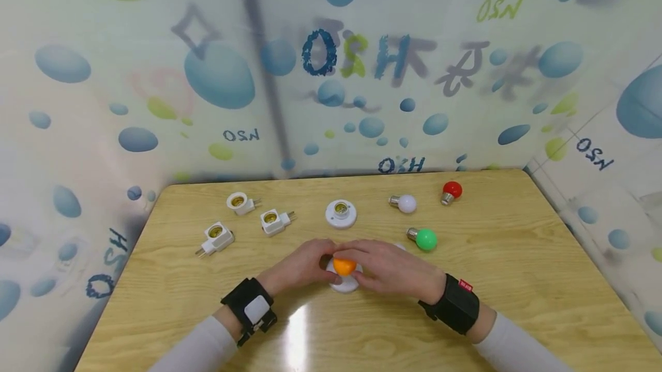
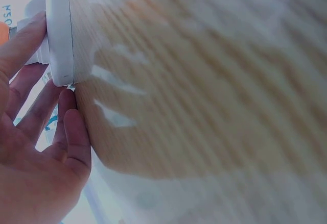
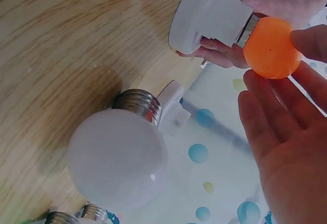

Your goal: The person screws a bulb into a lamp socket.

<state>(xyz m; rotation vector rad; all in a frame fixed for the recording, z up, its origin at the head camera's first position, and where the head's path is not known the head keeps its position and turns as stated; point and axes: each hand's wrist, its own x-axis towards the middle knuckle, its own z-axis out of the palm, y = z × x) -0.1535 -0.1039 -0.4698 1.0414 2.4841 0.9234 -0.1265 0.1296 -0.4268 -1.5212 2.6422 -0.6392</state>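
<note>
An orange light bulb (image 1: 344, 267) stands upright at the mouth of a round white lamp socket (image 1: 345, 287) on the table. My right hand (image 1: 390, 267) pinches the bulb between thumb and fingers. In the right wrist view, part of the metal thread of the orange bulb (image 3: 273, 48) shows above the socket (image 3: 219, 17). My left hand (image 1: 307, 265) holds the socket's side, its thumb and fingers around the white body (image 2: 60, 35). A white bulb (image 3: 117, 157) lies close by the right hand, mostly hidden behind it in the head view.
Farther back stands another round socket (image 1: 341, 219). Three plug-in sockets lie at the left, one of them nearest the edge (image 1: 219, 238). To the right are a green bulb (image 1: 426, 240), another white bulb (image 1: 407, 204) and a red bulb (image 1: 452, 190). A patterned wall (image 1: 331, 119) borders the wooden table (image 1: 517, 280).
</note>
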